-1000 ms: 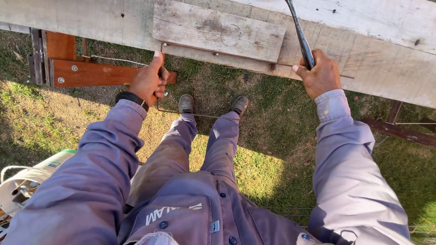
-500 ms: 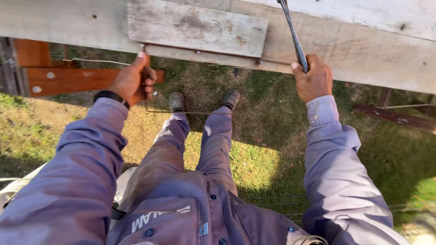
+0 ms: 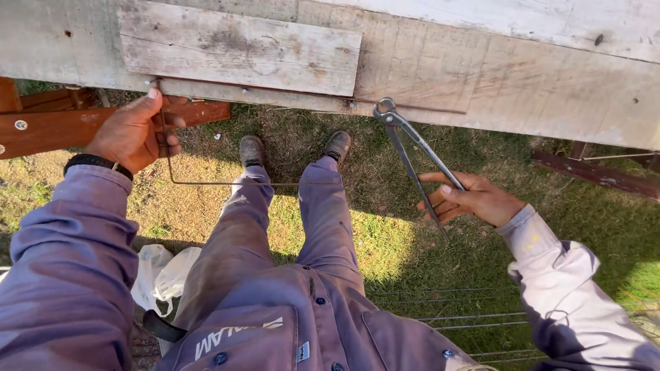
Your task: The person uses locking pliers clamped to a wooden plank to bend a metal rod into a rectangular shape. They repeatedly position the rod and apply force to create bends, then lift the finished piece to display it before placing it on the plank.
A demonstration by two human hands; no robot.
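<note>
left hand [image 3: 130,134] is closed around a thin bent wire [image 3: 206,183] just below the weathered wooden beam [image 3: 481,75]; the fingers are curled tight and the thumb is pressed up near a nail in the beam's lower edge. from that grip the wire is run down and then sideways in front of the trouser legs, about level with the boots [image 3: 295,148].

right hand [image 3: 474,199] is half open, fingers loosely spread around the long handles of metal pincers [image 3: 412,154]. the handles are held apart in a narrow v. the pincer head is set against the bottom edge of the beam, right of the lighter plank [image 3: 240,51] fixed on its face; whether anything is gripped in it cannot be told.

a reddish brown board [image 3: 41,130] is seen behind the left wrist. white plastic bag [image 3: 161,275] is lying on the grass [image 3: 385,240] by the left leg. thin fence wires [image 3: 440,319] are strung low on the right.
</note>
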